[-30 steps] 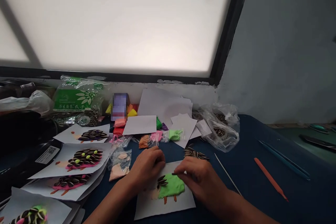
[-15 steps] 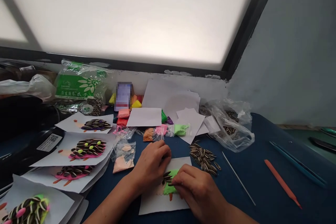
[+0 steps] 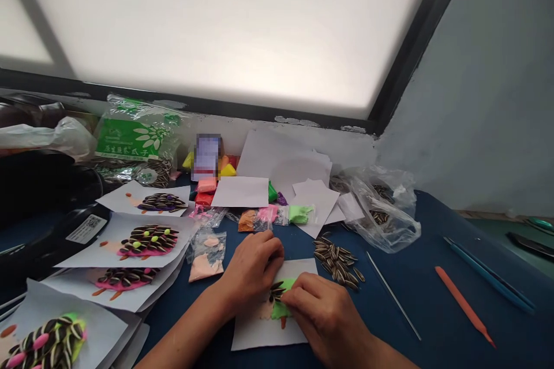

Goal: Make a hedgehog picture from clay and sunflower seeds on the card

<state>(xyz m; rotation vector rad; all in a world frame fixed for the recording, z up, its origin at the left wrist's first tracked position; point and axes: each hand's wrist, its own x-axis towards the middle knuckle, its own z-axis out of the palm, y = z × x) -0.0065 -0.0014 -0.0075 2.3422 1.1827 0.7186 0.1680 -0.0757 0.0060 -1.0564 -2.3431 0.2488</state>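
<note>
A white paper card (image 3: 251, 334) lies in front of me with a green clay shape (image 3: 279, 312), a pale clay part and a brown clay leg. Several sunflower seeds (image 3: 275, 292) stick in the green clay's upper left. My left hand (image 3: 255, 262) rests over the card's upper left, its fingers curled; what they hold, if anything, is hidden. With thumb and forefinger pinched, my right hand (image 3: 322, 311) touches the green clay. A dark seed tip shows at those fingertips, mostly covered. Loose sunflower seeds (image 3: 335, 262) form a pile beyond my right hand.
Finished seed-and-clay cards (image 3: 147, 242) are stacked at left. Bagged clay (image 3: 298, 214), blank paper (image 3: 241, 191) and a seed bag (image 3: 130, 138) stand behind. At right lie a metal rod (image 3: 393, 297), an orange tool (image 3: 465, 305), blue tweezers (image 3: 489, 274) and a plastic bag (image 3: 389, 213).
The camera view has shifted slightly. My right fingertips have pressed in closer to the seeds on the green clay; my left hand stays in place.
</note>
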